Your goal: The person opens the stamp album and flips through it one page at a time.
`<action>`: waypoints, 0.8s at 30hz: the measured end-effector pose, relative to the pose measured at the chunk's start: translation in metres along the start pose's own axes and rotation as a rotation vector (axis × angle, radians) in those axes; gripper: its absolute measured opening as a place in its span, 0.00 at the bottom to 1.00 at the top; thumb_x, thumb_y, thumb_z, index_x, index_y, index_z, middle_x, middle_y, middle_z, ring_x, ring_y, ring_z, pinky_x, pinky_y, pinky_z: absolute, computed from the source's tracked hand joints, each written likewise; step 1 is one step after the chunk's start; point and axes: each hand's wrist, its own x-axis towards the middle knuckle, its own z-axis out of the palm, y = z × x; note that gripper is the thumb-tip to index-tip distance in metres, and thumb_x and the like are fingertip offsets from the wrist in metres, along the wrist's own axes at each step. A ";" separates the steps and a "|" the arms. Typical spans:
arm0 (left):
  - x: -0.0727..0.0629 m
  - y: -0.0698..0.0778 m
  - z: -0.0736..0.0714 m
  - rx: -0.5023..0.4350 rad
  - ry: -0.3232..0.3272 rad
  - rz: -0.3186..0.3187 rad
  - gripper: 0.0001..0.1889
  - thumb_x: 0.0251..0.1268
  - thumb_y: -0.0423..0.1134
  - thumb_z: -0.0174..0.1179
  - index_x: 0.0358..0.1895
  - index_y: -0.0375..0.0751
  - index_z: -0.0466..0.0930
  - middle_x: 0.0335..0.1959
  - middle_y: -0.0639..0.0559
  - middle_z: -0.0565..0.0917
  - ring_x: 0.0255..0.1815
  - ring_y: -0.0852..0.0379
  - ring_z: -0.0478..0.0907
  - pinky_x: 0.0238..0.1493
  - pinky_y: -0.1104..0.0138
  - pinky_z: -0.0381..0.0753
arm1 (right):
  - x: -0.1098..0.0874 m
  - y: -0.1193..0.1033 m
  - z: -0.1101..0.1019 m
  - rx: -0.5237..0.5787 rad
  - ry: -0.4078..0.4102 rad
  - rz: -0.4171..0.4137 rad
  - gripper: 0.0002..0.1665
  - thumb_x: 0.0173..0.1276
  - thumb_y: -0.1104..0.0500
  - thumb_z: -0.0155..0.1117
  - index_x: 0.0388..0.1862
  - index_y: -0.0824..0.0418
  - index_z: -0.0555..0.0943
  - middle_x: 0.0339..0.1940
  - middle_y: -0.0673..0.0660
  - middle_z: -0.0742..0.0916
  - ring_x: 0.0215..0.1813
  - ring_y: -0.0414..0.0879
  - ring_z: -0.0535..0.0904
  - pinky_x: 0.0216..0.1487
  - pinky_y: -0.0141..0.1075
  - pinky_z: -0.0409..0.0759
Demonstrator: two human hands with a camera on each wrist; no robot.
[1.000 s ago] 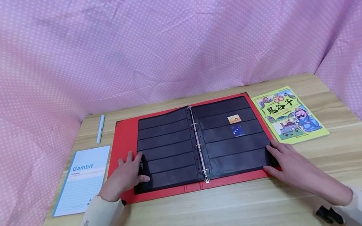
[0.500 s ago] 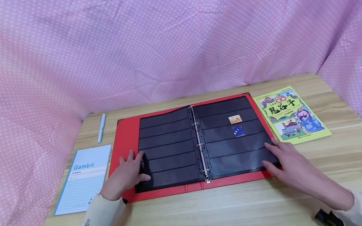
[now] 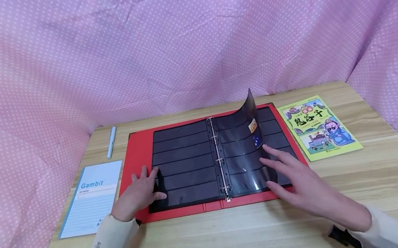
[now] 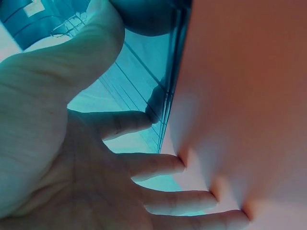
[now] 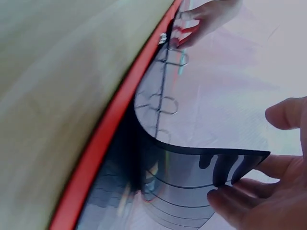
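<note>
Red ring binder point(image 3: 137, 150) with black pocket pages point(image 3: 184, 154) on a tan wood-grain tabletop point(image 3: 204, 240), before a pink, white-dotted cloth point(image 3: 162, 55).
The ring mechanism point(image 3: 217, 150) is silver; the upper card point(image 3: 253, 125) shows orange and cream, the lower card point(image 3: 257, 141) dark blue with white marks. The notebook point(image 3: 92, 198) is pale blue and white with blue ruled lines, the pen point(image 3: 111, 142) light blue. The comic book point(image 3: 320, 127) bears black characters and a blue-robed figure point(image 3: 338, 132) on yellow-green. The left sleeve point(image 3: 105, 241) is cream with dark lettering.
</note>
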 end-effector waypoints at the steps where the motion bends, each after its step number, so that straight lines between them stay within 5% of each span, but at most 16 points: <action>1: 0.000 0.000 0.000 0.001 -0.001 -0.001 0.51 0.47 0.51 0.72 0.73 0.37 0.54 0.69 0.24 0.50 0.64 0.19 0.48 0.40 0.40 0.77 | 0.002 -0.003 0.000 0.005 -0.002 -0.015 0.33 0.60 0.55 0.70 0.65 0.54 0.73 0.74 0.50 0.62 0.70 0.51 0.61 0.56 0.53 0.73; 12: 0.000 0.001 0.001 0.008 -0.017 -0.014 0.51 0.48 0.51 0.71 0.73 0.38 0.53 0.69 0.25 0.49 0.64 0.20 0.48 0.41 0.41 0.77 | 0.013 -0.025 -0.003 0.035 -0.023 -0.129 0.35 0.61 0.52 0.68 0.67 0.47 0.70 0.74 0.45 0.60 0.71 0.46 0.58 0.59 0.51 0.71; 24: -0.001 0.003 -0.001 0.009 -0.019 -0.019 0.51 0.48 0.51 0.71 0.73 0.37 0.53 0.69 0.25 0.49 0.64 0.20 0.48 0.41 0.41 0.77 | 0.034 -0.045 -0.011 0.124 0.024 -0.332 0.34 0.64 0.51 0.62 0.70 0.51 0.67 0.74 0.52 0.60 0.70 0.48 0.60 0.64 0.39 0.65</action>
